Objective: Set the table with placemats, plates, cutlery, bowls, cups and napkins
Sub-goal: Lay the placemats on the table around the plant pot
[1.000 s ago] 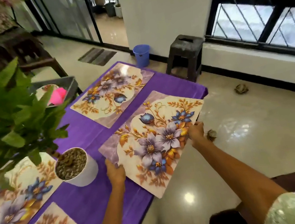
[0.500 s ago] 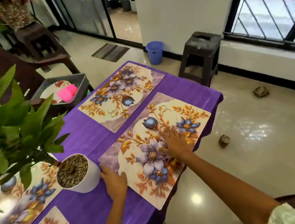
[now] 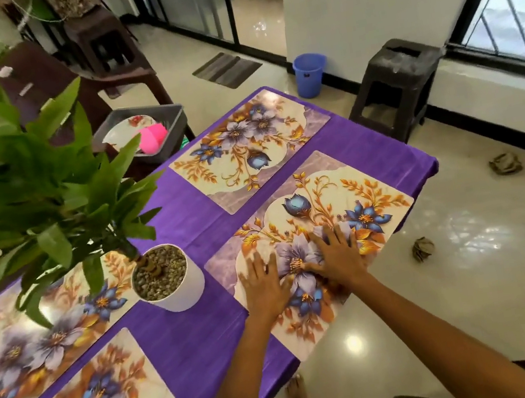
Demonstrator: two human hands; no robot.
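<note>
The placemat is pressed flat under the left hand and right hand, fingers straight and apart, but its near corner overhangs the worktop edge and could be knocked off.

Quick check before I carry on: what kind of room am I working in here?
Most likely a home dining area: a table under a purple cloth with floral placemats, a potted plant as centrepiece, and a grey tub of dishes waiting on a chair beside it.
</note>
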